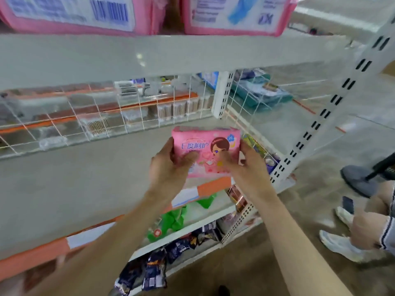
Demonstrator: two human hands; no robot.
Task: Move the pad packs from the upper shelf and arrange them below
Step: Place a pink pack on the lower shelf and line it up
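A small pink pad pack (pixel 206 146) with a cartoon face is held upright over the right part of the grey lower shelf (pixel 81 184). My left hand (pixel 168 167) grips its left side, thumb across the front. My right hand (pixel 245 167) grips its right side, thumb also on the front. On the upper shelf (pixel 149 54) above, two large pink pad packs stand, one at the left (pixel 74 16) and one at the right (pixel 235 16), both cut off by the top of the view.
A white wire grid (pixel 128 112) closes the back of the lower shelf. A slotted white upright (pixel 333 103) stands at the right. Green packs (pixel 175 218) and dark packets (pixel 158 265) fill the shelves below. Another person's legs and hand (pixel 363 229) are at the right, near a fan base (pixel 359 180).
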